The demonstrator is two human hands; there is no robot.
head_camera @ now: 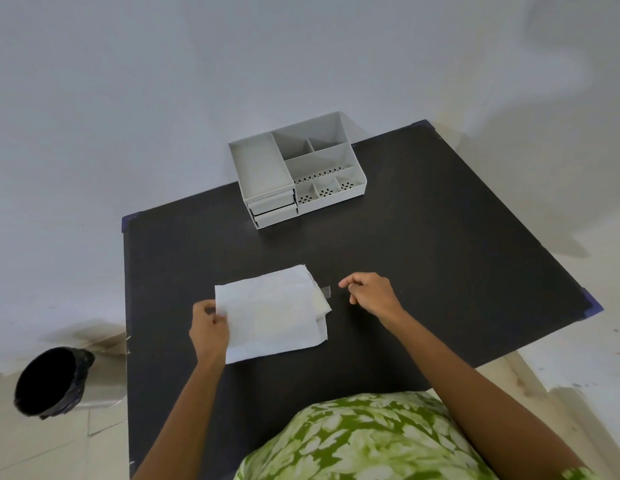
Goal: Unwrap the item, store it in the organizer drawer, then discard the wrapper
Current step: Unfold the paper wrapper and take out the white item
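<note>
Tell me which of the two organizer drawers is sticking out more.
The lower drawer. Its front juts slightly farther toward the person than the upper drawer stacked above it, which sits closer to flush.

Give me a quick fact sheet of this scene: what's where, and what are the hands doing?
surface: black table
wrapped item: white paper wrapper, folded, lying flat near the table's front
left hand: pinching the wrapper's left edge
right hand: just right of the wrapper, fingers curled, holding nothing visible
organizer: grey, far side, two drawers shut
bin: black-lined, on the floor at left
</note>
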